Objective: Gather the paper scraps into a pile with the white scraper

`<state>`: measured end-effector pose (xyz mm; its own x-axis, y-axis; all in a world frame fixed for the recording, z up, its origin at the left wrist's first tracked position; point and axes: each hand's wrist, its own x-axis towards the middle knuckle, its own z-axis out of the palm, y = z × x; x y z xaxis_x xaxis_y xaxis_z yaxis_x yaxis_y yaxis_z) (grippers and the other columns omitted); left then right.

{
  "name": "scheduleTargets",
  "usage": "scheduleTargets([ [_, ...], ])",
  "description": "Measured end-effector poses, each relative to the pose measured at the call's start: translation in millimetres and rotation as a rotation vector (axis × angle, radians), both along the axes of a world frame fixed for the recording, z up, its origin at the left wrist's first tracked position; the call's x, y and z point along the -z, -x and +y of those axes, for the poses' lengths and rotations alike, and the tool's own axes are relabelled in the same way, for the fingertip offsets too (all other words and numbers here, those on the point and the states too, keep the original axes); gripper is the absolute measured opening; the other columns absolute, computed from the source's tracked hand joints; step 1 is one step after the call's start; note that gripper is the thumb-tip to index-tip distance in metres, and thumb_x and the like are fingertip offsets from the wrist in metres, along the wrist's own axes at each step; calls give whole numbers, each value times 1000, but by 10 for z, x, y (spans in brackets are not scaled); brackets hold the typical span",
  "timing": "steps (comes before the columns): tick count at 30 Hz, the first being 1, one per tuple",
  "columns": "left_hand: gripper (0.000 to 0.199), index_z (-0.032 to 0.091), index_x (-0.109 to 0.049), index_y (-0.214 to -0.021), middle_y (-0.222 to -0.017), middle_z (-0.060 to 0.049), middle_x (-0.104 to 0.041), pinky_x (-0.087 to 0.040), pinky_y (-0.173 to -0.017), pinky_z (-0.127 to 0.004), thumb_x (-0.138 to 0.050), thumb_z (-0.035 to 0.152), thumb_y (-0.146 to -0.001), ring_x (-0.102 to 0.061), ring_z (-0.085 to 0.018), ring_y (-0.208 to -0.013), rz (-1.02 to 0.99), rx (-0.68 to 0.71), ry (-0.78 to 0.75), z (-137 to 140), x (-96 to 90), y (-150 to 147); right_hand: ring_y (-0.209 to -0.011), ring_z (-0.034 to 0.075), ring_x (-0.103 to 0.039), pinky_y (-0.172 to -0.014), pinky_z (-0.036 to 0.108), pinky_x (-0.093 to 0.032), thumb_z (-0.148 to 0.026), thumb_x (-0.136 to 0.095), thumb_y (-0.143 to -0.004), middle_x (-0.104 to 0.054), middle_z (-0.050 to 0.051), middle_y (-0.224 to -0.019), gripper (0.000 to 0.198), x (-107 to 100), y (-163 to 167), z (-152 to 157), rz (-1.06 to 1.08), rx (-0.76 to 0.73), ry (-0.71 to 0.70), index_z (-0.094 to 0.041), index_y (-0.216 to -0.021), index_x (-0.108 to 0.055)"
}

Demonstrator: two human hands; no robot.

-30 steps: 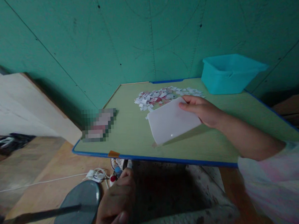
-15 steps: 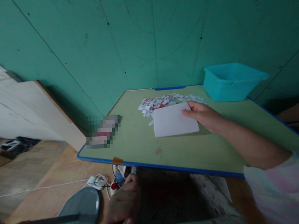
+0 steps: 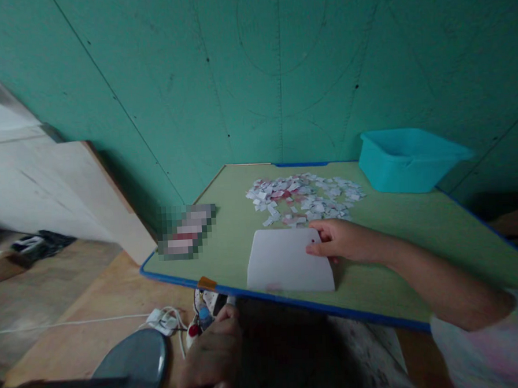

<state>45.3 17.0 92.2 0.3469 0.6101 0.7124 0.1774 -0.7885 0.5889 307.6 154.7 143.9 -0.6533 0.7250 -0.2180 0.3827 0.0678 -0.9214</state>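
My right hand (image 3: 331, 242) pinches the right edge of a thin white board (image 3: 286, 265), thumb on top beside a small dark hole. The board is slightly tilted over the front part of the pale green table (image 3: 376, 280), and its near edge reaches close to the blue rim. Just beyond it lies a spread of small white paper scraps (image 3: 280, 190), some of them reddish. Below the table's front edge, my left hand (image 3: 213, 358) is closed with its fingers curled. What it holds, if anything, is hidden.
A turquoise bin (image 3: 407, 166) stands at the table's back right, against the green wall (image 3: 171, 94). A pixelated flat object (image 3: 189, 232) lies at the left end. On the floor are a round grey base with a pole (image 3: 137, 362) and a white power strip with cords (image 3: 161, 322).
My right hand has drawn the white board toward me and slightly left, uncovering more scraps. My left hand stays about where it was. The view has tilted up slightly.
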Motion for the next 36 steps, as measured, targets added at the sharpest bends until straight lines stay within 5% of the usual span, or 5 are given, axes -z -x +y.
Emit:
scheduleTargets([
  [10,36,22,-30,-55,-40,4,-34,-45,-64,-41,-37,41,-86,-42,-16,-42,-82,38,-1,70,124,-111,-52,6,-50,-44,18,-42,-43,-61,-74,-56,-1,-71,32,-77,-33,-48,-35,-151,48,-16,-88,-52],
  [16,37,22,-30,-56,-38,5,-34,-41,-62,-39,-35,42,-87,-39,-15,-42,-103,58,-27,92,178,-60,-59,8,-53,-47,19,-42,-39,-62,-74,-58,0,-78,33,-43,-23,-69,8,-144,123,-16,-95,-51],
  [20,33,22,-29,-58,-44,3,-35,-41,-62,-41,-36,42,-84,-41,-17,-45,-76,36,71,88,22,-41,-75,13,-59,-64,25,-47,-39,-64,-73,-63,3,-89,34,-33,-25,-64,16,-134,118,-16,-95,-54],
  [25,27,22,-30,-62,-46,3,-32,-40,-66,-43,-38,39,-82,-37,-16,-46,-70,-38,146,107,-157,-77,-78,15,-59,-68,27,-46,-40,-63,-73,-63,4,-91,34,-56,-24,-55,-4,-148,94,-16,-96,-54],
  [36,22,24,-40,-66,-53,2,-30,-41,-62,-38,-41,37,-83,-37,-17,-52,-171,24,214,101,-9,-71,-86,16,-59,-73,28,-46,-38,-62,-75,-63,5,-96,36,-143,-25,-109,3,-201,85,-15,-101,-55],
])
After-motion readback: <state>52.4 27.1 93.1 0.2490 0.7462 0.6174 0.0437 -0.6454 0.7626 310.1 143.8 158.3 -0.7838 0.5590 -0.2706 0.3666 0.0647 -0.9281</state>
